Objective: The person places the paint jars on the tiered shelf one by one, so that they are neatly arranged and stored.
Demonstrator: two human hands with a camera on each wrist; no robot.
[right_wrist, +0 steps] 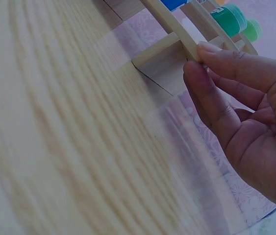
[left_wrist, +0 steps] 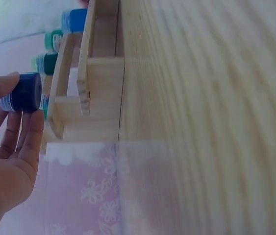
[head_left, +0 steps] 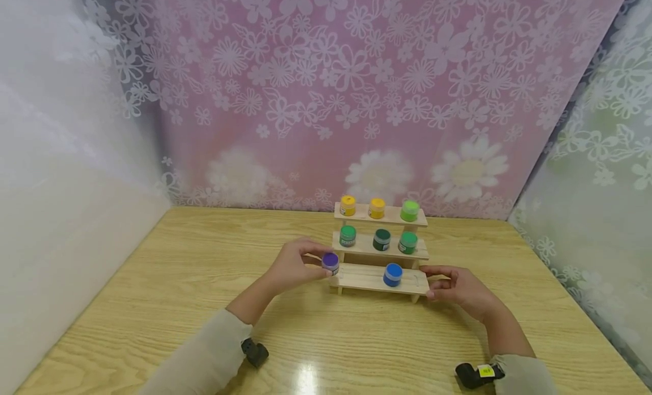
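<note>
A small paint jar with a purple lid [head_left: 330, 261] is pinched between the thumb and fingers of my left hand [head_left: 300, 263], beside the left end of the lowest shelf. In the left wrist view the same jar [left_wrist: 26, 93] looks dark blue. My right hand [head_left: 460, 290] pinches the right end of the bottom tier of a three-step wooden rack [head_left: 367, 279]; the right wrist view shows thumb and finger on the board's edge [right_wrist: 192, 51]. A blue jar [head_left: 393, 275] stands on that bottom tier, right of its middle.
The middle tier carries a green jar [head_left: 348, 236], a dark green jar [head_left: 381, 240] and another green jar [head_left: 408, 243]. On top stand two yellow jars [head_left: 348, 206] [head_left: 377, 208] and a light green jar [head_left: 410, 211]. A flowered pink curtain [head_left: 305, 101] hangs behind the wooden table [head_left: 204, 259].
</note>
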